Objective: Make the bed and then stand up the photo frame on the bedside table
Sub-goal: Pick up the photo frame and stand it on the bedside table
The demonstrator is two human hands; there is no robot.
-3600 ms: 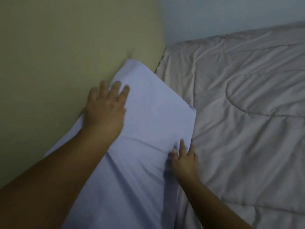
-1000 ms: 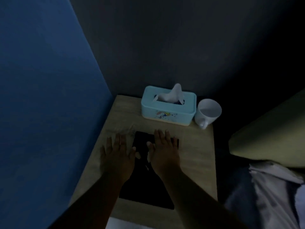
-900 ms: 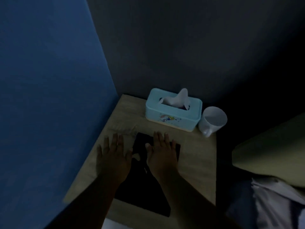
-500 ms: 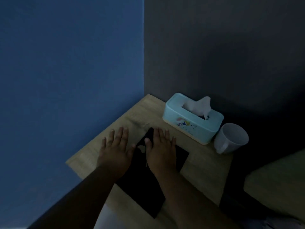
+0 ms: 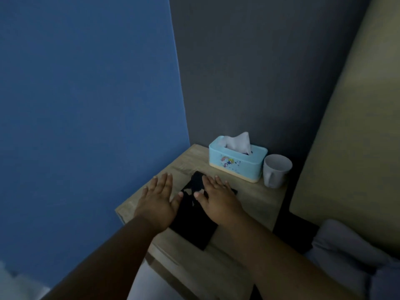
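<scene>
The photo frame (image 5: 190, 221) lies flat, dark side up, on the wooden desk (image 5: 255, 198). The right hand (image 5: 218, 200) rests palm-down on the frame with fingers spread. The left hand (image 5: 158, 202), also flat and spread, lies at the frame's left edge, mostly over the desk. Behind stand a light-blue tissue box (image 5: 238, 163) and, just beside it, a pale mug (image 5: 276, 173).
</scene>
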